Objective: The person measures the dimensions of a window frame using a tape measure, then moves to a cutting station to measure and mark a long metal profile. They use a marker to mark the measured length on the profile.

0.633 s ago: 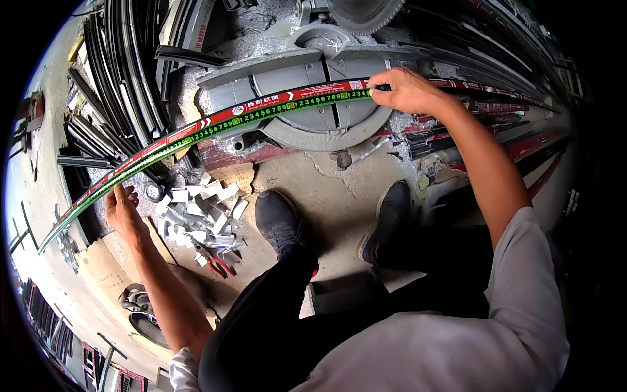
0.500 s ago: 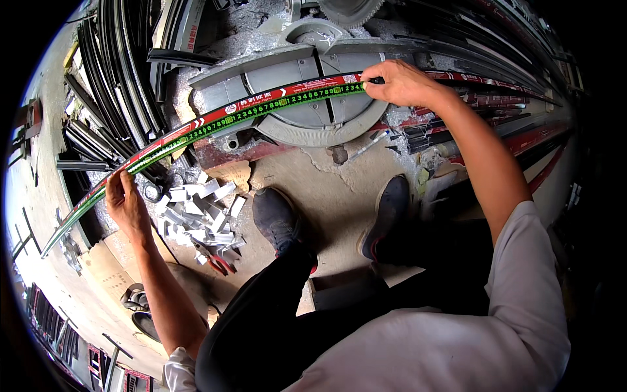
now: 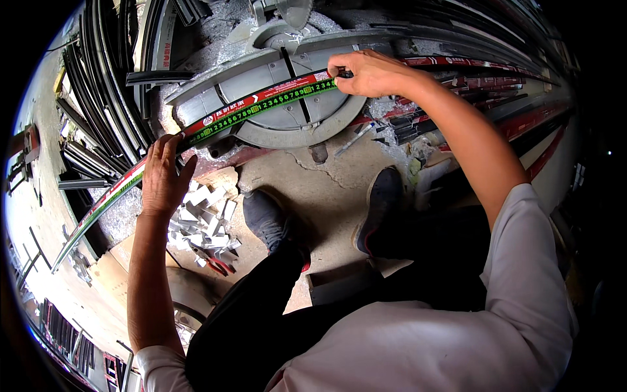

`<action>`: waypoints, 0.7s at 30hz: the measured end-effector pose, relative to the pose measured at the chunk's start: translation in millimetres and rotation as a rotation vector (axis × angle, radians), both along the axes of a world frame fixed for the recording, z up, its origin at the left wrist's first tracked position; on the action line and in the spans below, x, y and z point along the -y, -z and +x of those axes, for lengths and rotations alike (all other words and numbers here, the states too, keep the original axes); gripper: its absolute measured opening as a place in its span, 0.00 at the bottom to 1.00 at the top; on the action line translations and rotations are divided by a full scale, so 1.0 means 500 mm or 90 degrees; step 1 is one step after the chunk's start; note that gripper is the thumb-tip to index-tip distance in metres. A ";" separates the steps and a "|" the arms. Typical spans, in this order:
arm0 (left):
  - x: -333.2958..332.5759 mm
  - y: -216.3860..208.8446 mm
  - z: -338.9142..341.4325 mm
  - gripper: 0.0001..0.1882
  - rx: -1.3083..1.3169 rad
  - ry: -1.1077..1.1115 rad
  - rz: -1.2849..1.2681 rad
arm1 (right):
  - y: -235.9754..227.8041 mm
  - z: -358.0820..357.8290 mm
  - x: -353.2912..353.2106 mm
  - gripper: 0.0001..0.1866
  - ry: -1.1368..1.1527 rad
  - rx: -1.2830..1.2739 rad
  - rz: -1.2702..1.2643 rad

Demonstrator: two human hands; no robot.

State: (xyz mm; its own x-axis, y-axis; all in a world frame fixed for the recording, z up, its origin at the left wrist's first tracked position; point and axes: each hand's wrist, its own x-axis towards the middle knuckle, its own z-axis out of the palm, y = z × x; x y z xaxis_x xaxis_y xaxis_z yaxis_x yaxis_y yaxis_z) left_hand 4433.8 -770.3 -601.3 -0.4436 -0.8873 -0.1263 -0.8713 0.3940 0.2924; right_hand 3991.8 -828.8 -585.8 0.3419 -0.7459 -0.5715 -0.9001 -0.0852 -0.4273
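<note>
A long black strip of profile with red-and-white film (image 3: 274,90) runs across in front of me. Along its near edge lies a green-and-black measuring tape (image 3: 228,119). My right hand (image 3: 369,73) is closed at the tape's right end, pinching it against the strip; a small dark piece shows between its fingers, too covered to name. My left hand (image 3: 164,178) lies over strip and tape further left, fingers stretched across them and thumb apart. Beneath the strip is the grey round table of a mitre saw (image 3: 268,127), its toothed blade (image 3: 297,12) at the top.
Bundles of black profiles (image 3: 108,91) lie at the left, more red-filmed profiles (image 3: 483,88) at the right. Small white offcuts (image 3: 202,219) and red-handled pliers (image 3: 219,265) are on the floor beside my shoes (image 3: 266,215). Metal shavings surround the saw. A marker pen (image 3: 354,140) lies near its table.
My left hand has moved right along the strip and changed from a pinch to stretched fingers. My right hand still pinches the tape's end. The whole view has shifted slightly.
</note>
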 end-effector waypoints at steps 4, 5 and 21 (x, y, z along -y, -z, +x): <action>0.001 0.009 -0.012 0.24 0.025 -0.002 -0.008 | 0.004 -0.002 0.000 0.16 0.002 0.003 -0.018; 0.002 0.011 -0.015 0.24 0.040 0.000 -0.010 | -0.001 -0.003 0.002 0.16 0.001 0.002 -0.017; 0.033 0.029 -0.018 0.15 0.065 0.042 -0.038 | 0.007 0.018 -0.012 0.17 0.019 -0.081 -0.091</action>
